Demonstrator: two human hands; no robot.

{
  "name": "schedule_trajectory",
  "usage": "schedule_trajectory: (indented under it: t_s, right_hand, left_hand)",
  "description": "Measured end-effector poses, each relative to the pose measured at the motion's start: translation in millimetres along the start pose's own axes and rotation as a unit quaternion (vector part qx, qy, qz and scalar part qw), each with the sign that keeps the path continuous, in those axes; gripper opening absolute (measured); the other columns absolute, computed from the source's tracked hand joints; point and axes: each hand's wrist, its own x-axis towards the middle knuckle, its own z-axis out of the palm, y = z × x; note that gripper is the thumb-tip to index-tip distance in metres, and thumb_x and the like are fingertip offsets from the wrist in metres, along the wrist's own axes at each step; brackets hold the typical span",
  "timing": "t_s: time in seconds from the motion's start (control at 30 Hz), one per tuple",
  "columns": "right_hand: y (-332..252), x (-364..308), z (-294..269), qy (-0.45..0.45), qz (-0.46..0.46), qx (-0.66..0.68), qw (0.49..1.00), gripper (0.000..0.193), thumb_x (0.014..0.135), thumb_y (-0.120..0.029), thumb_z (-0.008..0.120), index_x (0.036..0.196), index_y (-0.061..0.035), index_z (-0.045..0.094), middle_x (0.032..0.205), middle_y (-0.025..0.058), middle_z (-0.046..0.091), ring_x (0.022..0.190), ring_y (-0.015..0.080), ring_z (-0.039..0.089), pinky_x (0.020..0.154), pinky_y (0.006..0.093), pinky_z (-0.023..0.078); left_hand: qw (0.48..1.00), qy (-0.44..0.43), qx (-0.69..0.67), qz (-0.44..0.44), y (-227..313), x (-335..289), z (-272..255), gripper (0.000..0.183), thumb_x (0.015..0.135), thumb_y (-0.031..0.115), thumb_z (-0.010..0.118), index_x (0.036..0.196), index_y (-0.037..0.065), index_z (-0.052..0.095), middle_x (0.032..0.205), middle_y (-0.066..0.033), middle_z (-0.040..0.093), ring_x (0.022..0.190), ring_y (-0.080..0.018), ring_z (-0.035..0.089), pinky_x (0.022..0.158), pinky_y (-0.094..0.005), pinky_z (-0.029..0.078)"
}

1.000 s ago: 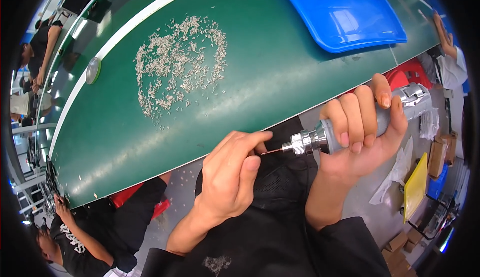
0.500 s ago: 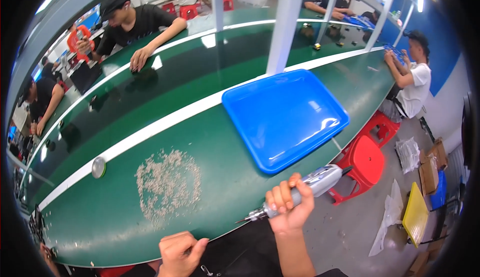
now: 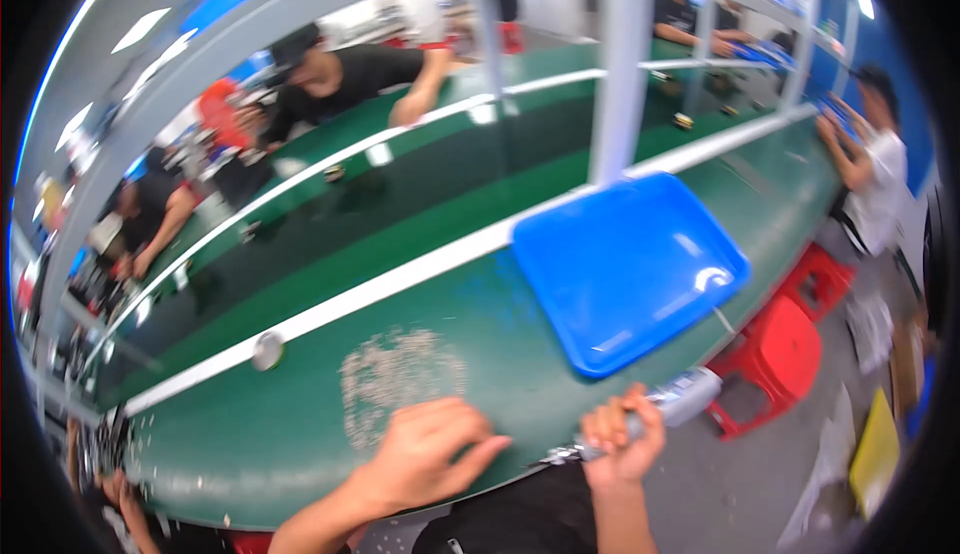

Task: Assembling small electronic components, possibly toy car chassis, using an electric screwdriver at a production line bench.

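Observation:
My right hand (image 3: 622,442) is wrapped round the grey body of an electric screwdriver (image 3: 682,397), held nearly level at the table's front edge. Its metal nose and thin bit point left, toward my left hand. My left hand (image 3: 430,459) hangs at the near side of a spread of tiny pale parts (image 3: 400,374) on the green table (image 3: 250,444). Its fingers are curled in and the thumb sticks out; whatever lies inside the fingers is hidden. Motion blurs the picture, so I cannot tell if that hand touches the parts.
A blue tray (image 3: 630,274) lies right of the parts. A small round tin (image 3: 268,350) stands by the white rail (image 3: 400,279). Beyond runs a dark green belt with small items on it. Upright posts rise behind the tray. Red stools (image 3: 775,354) stand at right; other people sit around.
My left hand has risen and moved forward to the near edge of the parts. My right hand still grips the screwdriver. The whole view has shifted, moving the scene to the right.

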Motion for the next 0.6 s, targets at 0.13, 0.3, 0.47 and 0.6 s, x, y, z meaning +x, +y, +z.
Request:
schedule_trajectory:
  t_s: [0.13,0.3,0.47,0.6]
  right_hand:
    - [-0.5,-1.7,-1.5,0.049,-0.053,-0.003,0.997,0.017,0.092,-0.023,0.046,0.080,-0.0107,0.046,0.047,-0.0037,0.031,0.037,0.0082,0.029,0.040,0.0247,0.030]
    - [10.3,2.1,5.1,0.020,-0.037,-0.023,0.999,0.015,0.091,-0.022,0.048,0.081,-0.0106,0.045,0.047,-0.0038,0.031,0.037,0.0070,0.029,0.040,0.0237,0.030]
    - [4.9,16.9,-0.1,0.031,-0.047,-0.020,0.998,0.016,0.092,-0.023,0.048,0.082,-0.0103,0.046,0.048,-0.0038,0.031,0.037,0.0067,0.030,0.040,0.0232,0.031]
    - [1.4,18.5,-3.4,0.010,-0.029,0.012,0.999,0.016,0.093,-0.023,0.047,0.084,-0.0096,0.046,0.048,-0.0033,0.031,0.038,0.0066,0.030,0.040,0.0230,0.032]
  left_hand:
    - [0.985,0.032,-0.039,0.165,30.0,31.6,-14.3,0.017,0.071,0.000,0.074,0.068,0.001,0.057,0.067,-0.0068,0.058,0.055,-0.0223,0.057,0.047,-0.0309,0.046]
    - [0.961,-0.036,-0.069,0.264,53.6,31.6,-49.9,0.015,0.078,0.006,0.068,0.072,0.000,0.056,0.076,-0.0100,0.057,0.067,-0.0250,0.058,0.055,-0.0326,0.047]
    - [0.946,-0.046,-0.107,0.303,48.4,32.4,-63.0,0.018,0.076,0.014,0.064,0.071,0.003,0.051,0.075,-0.0087,0.049,0.072,-0.0259,0.053,0.057,-0.0351,0.046]
    - [0.956,-0.078,-0.119,0.256,26.2,40.8,-81.1,0.014,0.080,0.007,0.070,0.077,-0.001,0.058,0.082,-0.0115,0.060,0.071,-0.0258,0.060,0.056,-0.0338,0.049]
